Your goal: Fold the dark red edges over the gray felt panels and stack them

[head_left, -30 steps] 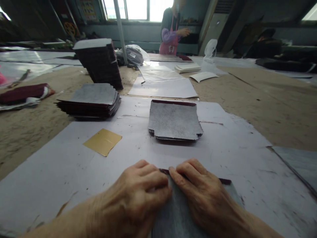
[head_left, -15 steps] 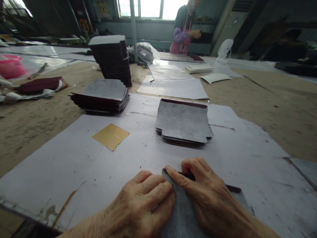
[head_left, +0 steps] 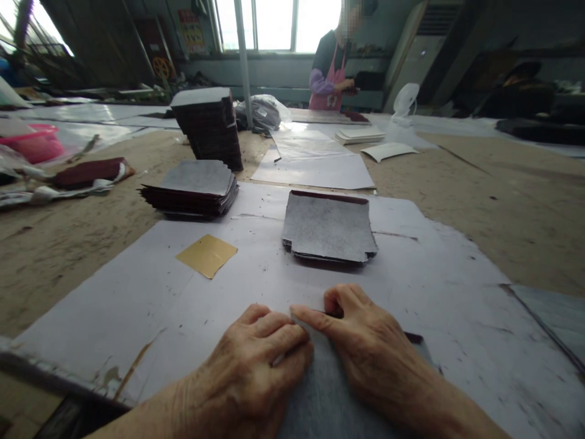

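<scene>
A grey-backed piece with a dark edge [head_left: 324, 390] lies on the white sheet [head_left: 256, 274] close to me. My left hand [head_left: 256, 366] presses on its left part, fingers curled together. My right hand [head_left: 365, 341] grips its far edge, index finger stretched to the far left corner and the other fingers bent over the dark fold. What lies under both palms is hidden. Beyond my hands sits a low stack of grey pieces with dark folded edges [head_left: 328, 225]. A yellow square card [head_left: 208, 255] lies to the left.
A thicker stack [head_left: 196, 183] and a tall stack [head_left: 208, 128] stand at the back left. Farther off are a pink basin [head_left: 39, 146], a dark red bundle [head_left: 89, 174] and white sheets [head_left: 359, 135]. A person in a pink apron [head_left: 331, 79] stands across the table.
The view has tilted up and shifted slightly. My right index finger has straightened over the piece's far left corner, covering more of the dark edge. Across the table, the person's hands are lower.
</scene>
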Tool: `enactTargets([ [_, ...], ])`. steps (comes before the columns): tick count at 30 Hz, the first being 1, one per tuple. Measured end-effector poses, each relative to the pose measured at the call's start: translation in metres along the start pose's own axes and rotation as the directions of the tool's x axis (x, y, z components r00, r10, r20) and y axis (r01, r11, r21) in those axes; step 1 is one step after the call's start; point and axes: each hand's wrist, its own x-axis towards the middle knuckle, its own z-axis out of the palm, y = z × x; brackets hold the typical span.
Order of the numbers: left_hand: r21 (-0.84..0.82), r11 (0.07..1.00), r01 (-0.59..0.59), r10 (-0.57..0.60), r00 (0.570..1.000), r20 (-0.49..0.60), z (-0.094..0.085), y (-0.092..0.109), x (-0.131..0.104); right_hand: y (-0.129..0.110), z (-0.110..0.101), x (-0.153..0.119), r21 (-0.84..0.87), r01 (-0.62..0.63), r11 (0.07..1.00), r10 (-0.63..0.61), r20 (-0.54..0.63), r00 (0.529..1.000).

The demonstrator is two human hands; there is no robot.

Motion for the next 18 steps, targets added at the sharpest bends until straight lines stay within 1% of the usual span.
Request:
enactTargets([
  [2, -0.018, 0.999, 0.027, -0.026, 0.998, 0.063, -0.003, 0.002, 0.001, 0.004, -0.004, -0.002, 0.072, -0.047, 0.996, 0.055, -0.105, 0.993],
  [4, -0.046, 0.998, 0.051, -0.046, 0.995, 0.093, -0.006, 0.003, 0.001, 0.008, -0.008, -0.004, 0.08, -0.095, 0.992, 0.107, -0.161, 0.981],
  [5, -0.06, 0.997, 0.055, -0.05, 0.995, 0.084, -0.006, 0.004, 0.0, 0.009, -0.01, -0.005, 0.057, -0.121, 0.991, 0.128, -0.155, 0.98],
  [8, -0.057, 0.996, 0.073, -0.068, 0.995, 0.076, -0.007, 0.006, -0.002, 0.009, -0.011, -0.005, -0.025, -0.204, 0.979, 0.203, -0.051, 0.978],
  [9, -0.049, 0.996, 0.074, -0.071, 0.996, 0.051, -0.007, 0.006, -0.003, 0.008, -0.011, -0.004, -0.037, -0.237, 0.971, 0.236, -0.019, 0.972],
  [11, -0.024, 0.998, 0.062, -0.063, 0.997, -0.036, -0.006, 0.006, -0.005, 0.005, -0.012, -0.002, -0.024, -0.294, 0.956, 0.294, 0.02, 0.955],
  [14, 0.059, 0.998, 0.026, -0.014, 0.982, -0.189, -0.005, 0.0, -0.011, 0.0, -0.014, -0.001, 0.021, -0.312, 0.95, 0.311, 0.032, 0.95],
  [16, 0.146, 0.989, 0.023, 0.014, 0.969, -0.248, -0.002, -0.012, -0.013, -0.002, -0.014, 0.0, 0.001, -0.268, 0.964, 0.268, 0.01, 0.963],
  [18, 0.207, 0.978, 0.001, 0.057, 0.96, -0.274, 0.008, -0.029, -0.009, -0.002, -0.012, 0.001, -0.059, -0.169, 0.984, 0.167, -0.023, 0.986],
])
